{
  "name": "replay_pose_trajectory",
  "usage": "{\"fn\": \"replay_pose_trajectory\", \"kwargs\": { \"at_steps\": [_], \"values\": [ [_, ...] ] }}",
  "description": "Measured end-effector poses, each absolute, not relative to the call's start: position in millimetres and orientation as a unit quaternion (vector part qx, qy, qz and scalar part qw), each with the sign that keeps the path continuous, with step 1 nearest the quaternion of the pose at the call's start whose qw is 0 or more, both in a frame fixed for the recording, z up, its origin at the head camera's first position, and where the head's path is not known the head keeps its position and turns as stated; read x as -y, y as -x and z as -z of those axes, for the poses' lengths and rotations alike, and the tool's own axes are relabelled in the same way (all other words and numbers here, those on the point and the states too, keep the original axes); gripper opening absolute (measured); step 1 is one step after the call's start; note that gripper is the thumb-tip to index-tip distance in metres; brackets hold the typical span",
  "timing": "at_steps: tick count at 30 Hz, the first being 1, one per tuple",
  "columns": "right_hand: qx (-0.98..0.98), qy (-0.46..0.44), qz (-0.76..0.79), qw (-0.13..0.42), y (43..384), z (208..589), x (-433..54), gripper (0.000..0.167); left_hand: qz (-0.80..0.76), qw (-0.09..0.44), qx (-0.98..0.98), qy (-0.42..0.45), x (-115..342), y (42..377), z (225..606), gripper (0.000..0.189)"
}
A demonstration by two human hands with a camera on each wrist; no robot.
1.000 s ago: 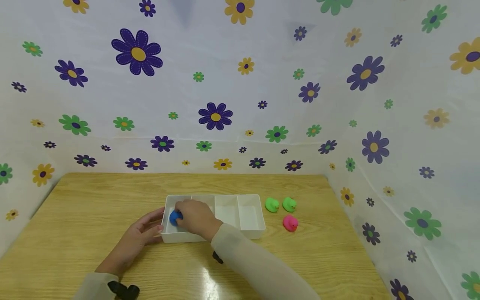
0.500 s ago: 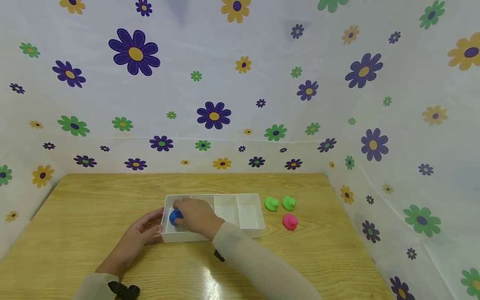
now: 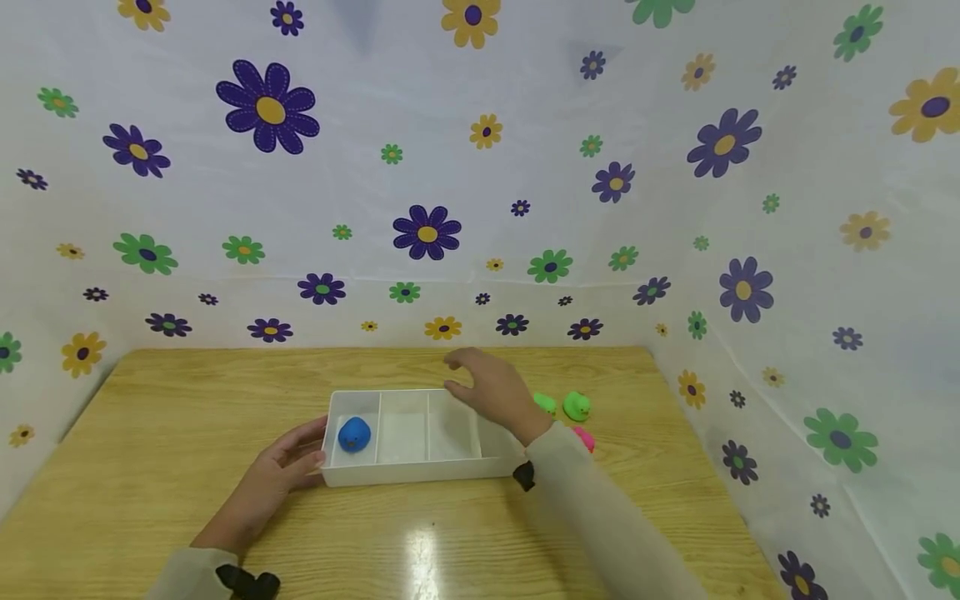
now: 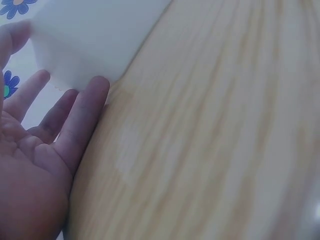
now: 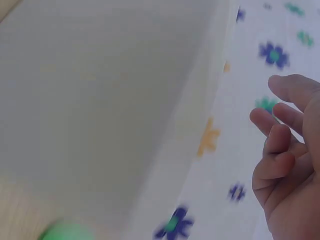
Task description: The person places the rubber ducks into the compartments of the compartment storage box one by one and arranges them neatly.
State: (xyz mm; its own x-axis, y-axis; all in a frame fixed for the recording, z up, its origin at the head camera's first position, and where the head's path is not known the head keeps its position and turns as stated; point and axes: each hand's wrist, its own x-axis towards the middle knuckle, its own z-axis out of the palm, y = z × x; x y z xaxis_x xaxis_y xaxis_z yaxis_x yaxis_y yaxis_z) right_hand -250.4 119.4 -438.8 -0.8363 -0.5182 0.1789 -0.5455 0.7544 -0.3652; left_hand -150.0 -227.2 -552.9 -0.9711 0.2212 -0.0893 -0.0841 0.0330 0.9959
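A white tray (image 3: pixel 402 437) with several compartments lies on the wooden table. In its leftmost compartment sits a blue rubber duck (image 3: pixel 354 434). My left hand (image 3: pixel 277 467) rests at the tray's left end; in the left wrist view its extended fingers (image 4: pixel 90 107) touch the outer wall. Above the right part of the tray is my right hand (image 3: pixel 497 396), holding nothing, its fingers loosely bent. To the right of the tray are two green rubber ducks (image 3: pixel 577 407), one partly hidden behind that hand, and a pink duck (image 3: pixel 585 438), partly covered by the sleeve.
The wooden table top (image 3: pixel 390 537) extends around the tray. White cloth (image 3: pixel 360 183) printed with flowers hangs behind the table and along both sides. A blurred green duck (image 5: pixel 67 232) shows at the bottom of the right wrist view.
My right hand has let go of the blue duck in the leftmost compartment and moved right, over the tray's right part. The left hand has stayed at the tray's left end.
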Motion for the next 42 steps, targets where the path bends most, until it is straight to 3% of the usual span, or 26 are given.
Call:
{"fn": "replay_pose_trajectory", "kwargs": {
  "at_steps": [9, 15, 23, 42],
  "values": [
    [0.958, -0.178, -0.225, -0.001, 264.9, 449.7, -229.6, 0.044, -0.687, 0.111, -0.717, -0.039, 227.2, 147.7, 551.1, 0.062],
    [0.962, -0.181, -0.201, -0.039, 259.0, 454.9, -272.4, 0.045, -0.688, 0.113, -0.716, -0.036, 226.3, 146.4, 549.3, 0.062],
    [0.954, -0.182, -0.224, -0.077, 251.2, 474.0, -281.2, 0.039, -0.682, 0.111, -0.723, -0.027, 225.4, 145.4, 547.9, 0.063],
    [0.960, -0.180, -0.207, -0.057, 252.8, 488.5, -277.4, 0.030, -0.681, 0.109, -0.723, -0.029, 223.7, 147.1, 550.3, 0.061]
  ]
}}
